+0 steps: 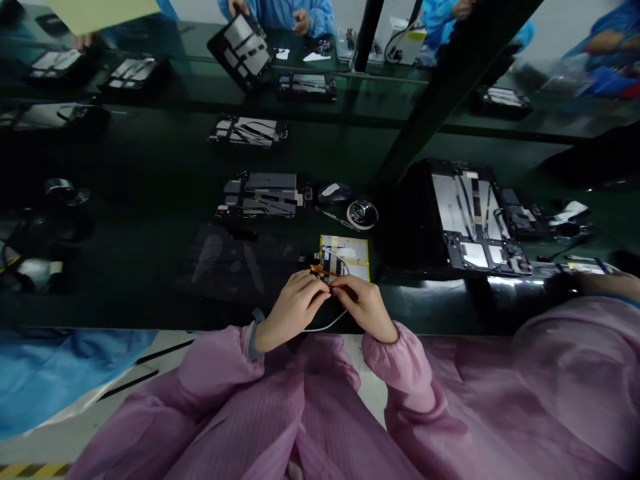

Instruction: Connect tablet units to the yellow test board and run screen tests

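Note:
My left hand (299, 301) and my right hand (364, 305) meet over the front part of the dark table, fingertips pinched close together. Whatever small piece they pinch is mostly hidden by the fingers. An orange flex strip (323, 270) shows just beyond the fingertips. Right behind lies a flat yellow-edged battery pack (358, 257) with silver and black faces. A thin white cable (327, 327) loops below my hands. To the left of them rests a dark flat panel (235, 263) with a shiny film-like surface.
Opened device bodies (265, 193) lie farther back, beside a black mouse (334, 193) and a round white-rimmed roll (363, 215). A stack of open devices (470, 213) stands on the right. A dark post (430, 100) slants across. Co-workers in blue sit opposite; a pink sleeve (585, 347) is at right.

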A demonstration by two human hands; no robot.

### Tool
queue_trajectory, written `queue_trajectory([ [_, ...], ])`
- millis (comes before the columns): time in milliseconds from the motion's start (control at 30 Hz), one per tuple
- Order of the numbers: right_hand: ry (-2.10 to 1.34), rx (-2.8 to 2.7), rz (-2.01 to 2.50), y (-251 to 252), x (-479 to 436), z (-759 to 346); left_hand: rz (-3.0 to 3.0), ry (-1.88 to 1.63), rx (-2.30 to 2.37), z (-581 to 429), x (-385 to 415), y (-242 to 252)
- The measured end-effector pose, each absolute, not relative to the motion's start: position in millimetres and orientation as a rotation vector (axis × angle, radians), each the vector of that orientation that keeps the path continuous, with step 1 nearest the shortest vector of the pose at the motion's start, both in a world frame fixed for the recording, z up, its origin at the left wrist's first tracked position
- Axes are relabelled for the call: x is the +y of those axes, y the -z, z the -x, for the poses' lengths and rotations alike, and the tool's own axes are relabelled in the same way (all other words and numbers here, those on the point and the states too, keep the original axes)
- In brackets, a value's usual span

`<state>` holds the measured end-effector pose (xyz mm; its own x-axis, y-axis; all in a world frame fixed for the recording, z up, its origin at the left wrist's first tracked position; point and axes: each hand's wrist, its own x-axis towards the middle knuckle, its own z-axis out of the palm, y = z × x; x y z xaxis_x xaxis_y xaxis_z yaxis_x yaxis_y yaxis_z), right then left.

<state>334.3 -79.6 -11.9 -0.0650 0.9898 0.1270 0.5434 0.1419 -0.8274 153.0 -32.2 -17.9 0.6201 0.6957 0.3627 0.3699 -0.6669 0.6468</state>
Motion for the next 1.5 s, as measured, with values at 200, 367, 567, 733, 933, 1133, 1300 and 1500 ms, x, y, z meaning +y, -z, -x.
queue_trajectory([
  [200,-0.769,-1.811,1.429,7.7,-77.4,-335.0,-2.475,-0.872,0.823,-153.1,-29.2,18.0],
  [367,-0.771,-1.811,1.434,9.8,-76.9,-335.2,-2.546,-0.893,0.801,-152.8,-28.3,15.0],
  [567,-0.760,-1.823,1.433,9.9,-78.3,-335.2,-2.584,-0.906,0.797,-152.2,-28.2,14.6],
  [733,-0.747,-1.834,1.427,7.7,-78.4,-335.2,-2.599,-0.872,0.791,-151.4,-27.0,15.2],
  [933,-0.769,-1.826,1.440,8.6,-79.0,-334.6,-2.591,-0.862,0.776,-152.0,-26.7,15.7],
  [1133,-0.760,-1.833,1.429,12.1,-79.1,-335.2,-2.585,-0.866,0.772,-152.2,-27.2,17.5],
  [1300,-0.726,-1.850,1.410,12.2,-78.0,-335.0,-2.589,-0.853,0.766,-151.1,-27.4,18.1],
  [1500,-0.709,-1.850,1.428,12.4,-78.2,-334.4,-2.582,-0.850,0.768,-150.5,-26.8,17.0],
])
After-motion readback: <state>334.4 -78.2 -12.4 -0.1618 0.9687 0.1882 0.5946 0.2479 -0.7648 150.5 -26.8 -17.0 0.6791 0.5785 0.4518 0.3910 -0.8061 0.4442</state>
